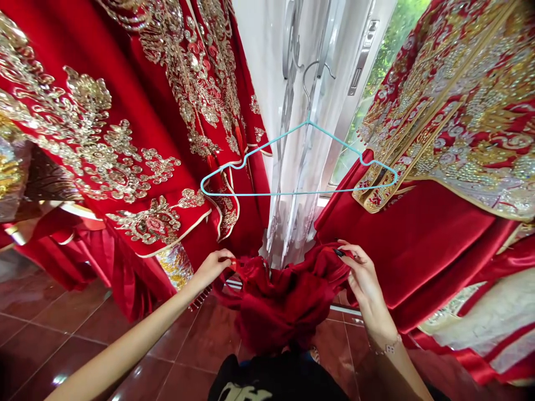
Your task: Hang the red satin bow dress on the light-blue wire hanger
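Note:
A dark red gathered garment [280,306] hangs between my two hands, low in front of my body. My left hand [215,268] pinches its upper left edge, fingers closed on the cloth. At the upper right edge my right hand [363,275] grips the same garment, with a dark-nailed finger and thumb on the fabric. Above both hands hangs a light blue hanger [267,194] with a metal hook; nothing is on it. The lower folds of the garment bunch together, so its full shape is hidden.
Red gowns with beaded gold embroidery hang close by, one [137,156] on the left and one [451,122] on the right. Behind the hanger are white curtains [259,61] and a glass door with a metal frame [359,61]. Dark red tiles [167,334] cover the floor.

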`<state>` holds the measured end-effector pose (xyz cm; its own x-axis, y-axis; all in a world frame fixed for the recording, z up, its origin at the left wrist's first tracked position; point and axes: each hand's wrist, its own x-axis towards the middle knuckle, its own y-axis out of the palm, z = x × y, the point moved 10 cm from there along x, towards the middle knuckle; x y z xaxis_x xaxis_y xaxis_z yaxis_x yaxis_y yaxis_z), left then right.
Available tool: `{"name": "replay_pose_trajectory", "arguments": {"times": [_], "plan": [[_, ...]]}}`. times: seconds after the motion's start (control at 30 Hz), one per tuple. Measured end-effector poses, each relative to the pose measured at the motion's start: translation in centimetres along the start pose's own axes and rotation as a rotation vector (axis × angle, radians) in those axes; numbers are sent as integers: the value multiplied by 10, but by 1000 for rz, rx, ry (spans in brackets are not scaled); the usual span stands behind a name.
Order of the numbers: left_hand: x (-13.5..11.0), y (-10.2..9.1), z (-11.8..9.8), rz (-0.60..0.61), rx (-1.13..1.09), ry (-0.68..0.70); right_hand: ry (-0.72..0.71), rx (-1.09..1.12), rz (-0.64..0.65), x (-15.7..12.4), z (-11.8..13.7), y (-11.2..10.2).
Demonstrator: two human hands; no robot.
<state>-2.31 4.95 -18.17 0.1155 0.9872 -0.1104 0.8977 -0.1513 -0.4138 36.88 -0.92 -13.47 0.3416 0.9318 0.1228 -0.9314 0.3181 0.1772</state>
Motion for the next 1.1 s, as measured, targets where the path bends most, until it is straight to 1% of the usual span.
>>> {"name": "replay_pose_trajectory", "arguments": {"times": [0.1, 0.17, 0.23, 0.33, 0.4, 0.47, 0.53, 0.67, 0.77, 0.83, 0.9, 0.93, 1.0, 1.03, 1.1], "plan": [[-8, 17, 1, -37, -231, -32, -23, -5, -21, -12, 4, 8], [-11, 24, 4, -117, -346, -18, -26, 24, -54, -19, 4, 11], [-14, 27, 8, -218, -417, 17, -25, 49, -79, -25, 1, 14], [-20, 27, 14, -354, -493, 56, -63, 34, -100, -32, 1, 15], [-25, 28, 18, -416, -540, 66, -98, 8, -109, -37, 3, 14], [-28, 34, 20, -436, -580, 67, -113, -15, -99, -40, 3, 15], [-29, 47, 21, -388, -619, 50, -112, -30, -77, -43, 3, 18], [-29, 85, 13, -206, -674, 16, -81, -19, -39, -47, 1, 27], [-37, 107, -6, -139, -768, 49, -64, 9, -36, -50, 1, 33], [-45, 118, -24, -115, -868, 94, -62, 16, -26, -54, 3, 39], [-52, 125, -45, -85, -890, 167, -57, 26, 1, -58, 6, 45], [-54, 129, -58, -51, -837, 218, -52, 34, 15, -60, 7, 48], [-58, 137, -80, 14, -646, 316, -43, 51, 35, -64, 10, 53], [-59, 140, -87, 34, -547, 354, -39, 58, 41, -66, 12, 55], [-58, 142, -95, 46, -413, 402, -28, 69, 57, -70, 15, 58]]}}
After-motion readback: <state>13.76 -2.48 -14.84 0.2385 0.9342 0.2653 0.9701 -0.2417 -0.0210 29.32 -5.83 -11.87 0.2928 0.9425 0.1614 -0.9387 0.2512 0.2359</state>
